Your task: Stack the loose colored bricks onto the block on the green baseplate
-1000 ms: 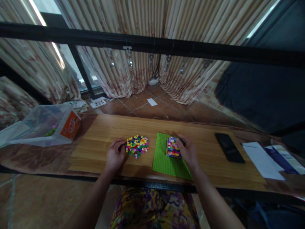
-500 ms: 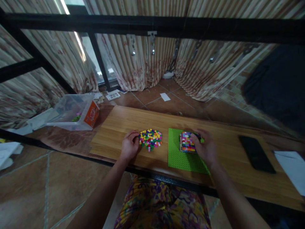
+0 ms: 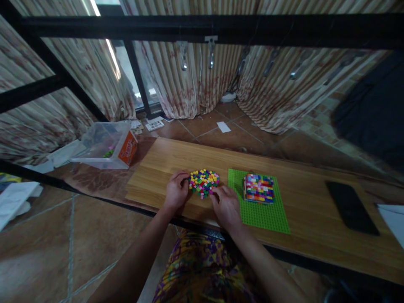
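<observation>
A loose pile of small multicoloured toy bricks [image 3: 203, 181] lies on the wooden tabletop. At its left edge is my left hand [image 3: 176, 192], fingers curled in with the tips close together; what they hold, if anything, is too small to make out. My right hand [image 3: 226, 207] reaches the pile's lower right side, thumb and fingers pinched at the bricks there. Whether a brick is between them is hidden. Right of that hand, a block built of colourful bricks [image 3: 259, 188] stands on a green studded baseplate [image 3: 267, 219], touched by neither hand.
A dark flat phone-like slab [image 3: 352, 207] lies on the right of the table [image 3: 309, 210], with white paper [image 3: 393, 221] beyond it. A clear plastic box [image 3: 101, 145] with an orange label rests at the left. Dark metal bars [image 3: 202, 29] cross above, before striped curtains.
My right hand has left the brick-built block and moved left to the loose pile. My left hand stays by the pile's left edge. The view has shifted slightly.
</observation>
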`<state>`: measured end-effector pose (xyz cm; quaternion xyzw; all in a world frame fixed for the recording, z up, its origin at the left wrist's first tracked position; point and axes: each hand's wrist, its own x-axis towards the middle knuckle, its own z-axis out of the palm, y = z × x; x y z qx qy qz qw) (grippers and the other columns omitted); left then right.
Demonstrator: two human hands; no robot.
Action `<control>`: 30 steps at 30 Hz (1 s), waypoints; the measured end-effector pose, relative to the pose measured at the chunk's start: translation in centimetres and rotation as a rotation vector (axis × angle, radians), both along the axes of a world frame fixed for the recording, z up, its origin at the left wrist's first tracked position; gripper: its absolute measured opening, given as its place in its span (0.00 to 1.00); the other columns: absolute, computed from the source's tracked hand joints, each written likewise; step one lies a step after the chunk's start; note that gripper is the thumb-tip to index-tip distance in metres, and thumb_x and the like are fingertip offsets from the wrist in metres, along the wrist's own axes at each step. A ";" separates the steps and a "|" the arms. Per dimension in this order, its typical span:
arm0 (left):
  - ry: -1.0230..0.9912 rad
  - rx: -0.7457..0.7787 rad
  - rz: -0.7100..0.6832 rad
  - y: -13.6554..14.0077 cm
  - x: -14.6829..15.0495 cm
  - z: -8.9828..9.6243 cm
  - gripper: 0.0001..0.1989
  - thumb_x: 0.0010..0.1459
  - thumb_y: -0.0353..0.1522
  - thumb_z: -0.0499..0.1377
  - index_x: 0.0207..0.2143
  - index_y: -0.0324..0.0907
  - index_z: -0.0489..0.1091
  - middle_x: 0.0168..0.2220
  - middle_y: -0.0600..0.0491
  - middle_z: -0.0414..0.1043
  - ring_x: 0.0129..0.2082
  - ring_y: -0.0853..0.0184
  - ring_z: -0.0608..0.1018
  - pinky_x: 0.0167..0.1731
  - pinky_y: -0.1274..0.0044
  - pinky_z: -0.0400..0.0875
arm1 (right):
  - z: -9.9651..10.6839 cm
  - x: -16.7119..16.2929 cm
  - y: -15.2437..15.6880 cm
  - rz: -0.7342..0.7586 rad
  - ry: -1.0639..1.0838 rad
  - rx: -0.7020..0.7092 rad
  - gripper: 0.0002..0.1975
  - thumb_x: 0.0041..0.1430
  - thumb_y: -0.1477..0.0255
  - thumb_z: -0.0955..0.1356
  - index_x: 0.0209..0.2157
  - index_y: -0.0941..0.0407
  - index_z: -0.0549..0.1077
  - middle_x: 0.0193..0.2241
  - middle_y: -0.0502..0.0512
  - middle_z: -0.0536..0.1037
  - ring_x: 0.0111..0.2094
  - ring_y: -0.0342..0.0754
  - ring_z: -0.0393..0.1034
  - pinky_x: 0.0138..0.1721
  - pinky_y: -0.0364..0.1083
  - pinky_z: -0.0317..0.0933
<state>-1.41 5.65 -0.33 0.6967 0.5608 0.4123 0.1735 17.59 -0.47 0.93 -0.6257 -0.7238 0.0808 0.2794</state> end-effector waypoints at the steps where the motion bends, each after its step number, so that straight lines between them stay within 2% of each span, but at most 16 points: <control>1: -0.005 0.000 0.000 0.0 0.0 0.0 0.10 0.54 0.28 0.53 0.35 0.41 0.73 0.41 0.49 0.74 0.44 0.64 0.75 0.49 0.69 0.69 | -0.1 0.0 0.1 -0.002 -0.006 0.003 0.06 0.60 0.73 0.64 0.33 0.55 0.73 0.32 0.55 0.74 0.37 0.51 0.66 0.41 0.49 0.58; 6: -0.015 -0.007 -0.005 0.1 -0.1 -0.1 0.10 0.55 0.29 0.53 0.36 0.42 0.73 0.42 0.49 0.74 0.44 0.64 0.75 0.49 0.69 0.69 | -0.1 -0.5 -0.2 0.000 0.012 0.012 0.06 0.60 0.74 0.64 0.33 0.55 0.73 0.32 0.55 0.74 0.37 0.51 0.66 0.40 0.49 0.58; 10: -0.010 -0.004 -0.012 0.1 -0.2 0.0 0.10 0.54 0.29 0.53 0.36 0.41 0.73 0.42 0.48 0.74 0.45 0.63 0.75 0.49 0.68 0.69 | 1.6 0.2 -1.2 0.010 0.113 0.040 0.06 0.61 0.74 0.64 0.32 0.54 0.72 0.31 0.53 0.74 0.36 0.50 0.66 0.40 0.49 0.59; 13: 0.003 -0.001 -0.026 0.2 -0.3 0.1 0.10 0.54 0.31 0.54 0.36 0.41 0.73 0.41 0.48 0.73 0.44 0.62 0.75 0.49 0.68 0.70 | 3.5 2.5 -2.0 -0.038 0.193 0.091 0.06 0.62 0.71 0.64 0.33 0.53 0.72 0.32 0.53 0.75 0.37 0.49 0.67 0.41 0.49 0.60; 16: 0.017 0.003 -0.030 0.3 -0.4 0.1 0.10 0.55 0.32 0.53 0.36 0.41 0.73 0.41 0.47 0.73 0.44 0.62 0.75 0.49 0.67 0.69 | 4.5 6.3 -2.5 -0.139 0.212 0.160 0.06 0.62 0.69 0.64 0.35 0.53 0.73 0.34 0.53 0.75 0.39 0.50 0.68 0.42 0.50 0.61; 19: 0.028 0.004 -0.023 0.4 -0.5 0.1 0.10 0.55 0.33 0.53 0.35 0.41 0.73 0.42 0.47 0.73 0.45 0.61 0.75 0.49 0.67 0.69 | 4.3 10.2 -2.4 -0.273 0.184 0.216 0.07 0.61 0.66 0.65 0.35 0.53 0.73 0.35 0.54 0.75 0.39 0.51 0.68 0.42 0.51 0.61; 22: 0.029 0.008 -0.026 0.4 -0.5 0.1 0.10 0.55 0.33 0.53 0.35 0.41 0.73 0.42 0.48 0.73 0.44 0.62 0.75 0.49 0.68 0.69 | 3.3 12.9 -1.7 -0.339 0.147 0.242 0.08 0.59 0.65 0.66 0.33 0.54 0.74 0.33 0.55 0.75 0.38 0.51 0.67 0.41 0.51 0.61; 25: 0.045 -0.002 -0.025 0.4 -0.5 0.2 0.10 0.55 0.34 0.53 0.36 0.41 0.73 0.42 0.47 0.73 0.44 0.62 0.75 0.49 0.68 0.69 | 2.7 14.0 -0.9 -0.328 0.125 0.252 0.08 0.59 0.66 0.66 0.33 0.54 0.76 0.34 0.55 0.74 0.39 0.51 0.66 0.42 0.52 0.61; 30: 0.065 -0.006 -0.023 0.5 -0.5 0.3 0.10 0.55 0.34 0.53 0.36 0.42 0.72 0.42 0.48 0.73 0.45 0.61 0.75 0.49 0.67 0.69 | 2.6 13.9 0.1 -0.282 0.139 0.258 0.09 0.58 0.66 0.66 0.33 0.53 0.78 0.35 0.56 0.72 0.40 0.51 0.66 0.42 0.52 0.61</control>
